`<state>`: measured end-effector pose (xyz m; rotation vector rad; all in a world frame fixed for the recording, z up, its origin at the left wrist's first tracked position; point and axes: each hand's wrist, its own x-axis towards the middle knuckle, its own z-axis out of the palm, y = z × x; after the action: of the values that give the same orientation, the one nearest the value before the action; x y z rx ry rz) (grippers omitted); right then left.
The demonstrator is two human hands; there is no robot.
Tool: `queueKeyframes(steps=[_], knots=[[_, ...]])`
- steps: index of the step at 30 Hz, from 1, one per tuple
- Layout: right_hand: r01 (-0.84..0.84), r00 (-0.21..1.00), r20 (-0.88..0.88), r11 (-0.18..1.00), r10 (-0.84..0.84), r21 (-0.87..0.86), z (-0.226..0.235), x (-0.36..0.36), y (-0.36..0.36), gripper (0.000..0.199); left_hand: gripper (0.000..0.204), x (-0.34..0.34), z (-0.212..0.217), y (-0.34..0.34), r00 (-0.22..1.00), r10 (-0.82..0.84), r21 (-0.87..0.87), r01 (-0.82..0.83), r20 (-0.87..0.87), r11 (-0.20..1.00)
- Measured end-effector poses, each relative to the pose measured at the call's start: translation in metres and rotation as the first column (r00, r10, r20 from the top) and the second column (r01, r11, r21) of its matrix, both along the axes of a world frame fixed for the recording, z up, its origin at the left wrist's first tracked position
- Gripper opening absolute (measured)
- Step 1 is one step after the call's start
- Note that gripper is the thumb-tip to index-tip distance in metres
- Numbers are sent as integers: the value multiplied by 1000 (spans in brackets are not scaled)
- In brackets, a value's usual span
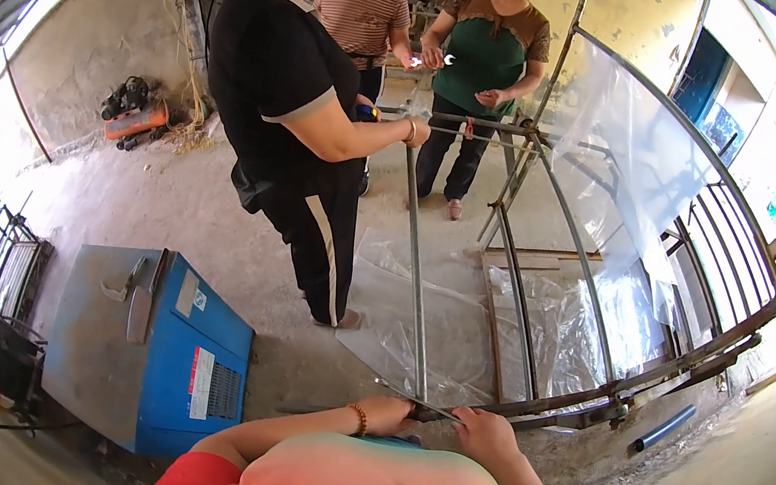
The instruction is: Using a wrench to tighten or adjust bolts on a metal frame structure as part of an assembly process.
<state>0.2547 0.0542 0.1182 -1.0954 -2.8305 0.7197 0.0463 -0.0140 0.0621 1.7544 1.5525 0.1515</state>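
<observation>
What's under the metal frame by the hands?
Clear plastic sheeting lies on the floor beneath the metal frame. The frame hides strips of it; floor beneath the glossiest folds can't be made out.

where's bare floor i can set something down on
Bare concrete floor shows between the blue cabinet and the orange compressor, left of the person in black. It's crowded around the left hand and right hand, at the near end of the metal frame, and beneath it, where plastic sheeting lies.
</observation>
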Motion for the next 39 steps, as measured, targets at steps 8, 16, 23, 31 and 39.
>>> queueKeyframes(steps=[8,16,23,31,39], knots=[[-119,991,-53,990,123,76,23,-11,-5,23,38,-1,-8,3,996,-64,0,65,59,998],[-274,958,140,940,249,206,37,-40,9,14,34,-12,-25,5,994,-110,12,109,10,994],[-506,849,262,850,460,147,50,-88,18,14,32,-9,-10,6,993,-69,-17,71,100,997],[-484,829,-122,809,546,333,54,-101,14,12,29,-9,-33,-4,978,-148,341,92,144,936],[-565,794,364,812,487,147,42,-96,31,10,37,-3,0,7,994,-55,-112,65,90,992]])
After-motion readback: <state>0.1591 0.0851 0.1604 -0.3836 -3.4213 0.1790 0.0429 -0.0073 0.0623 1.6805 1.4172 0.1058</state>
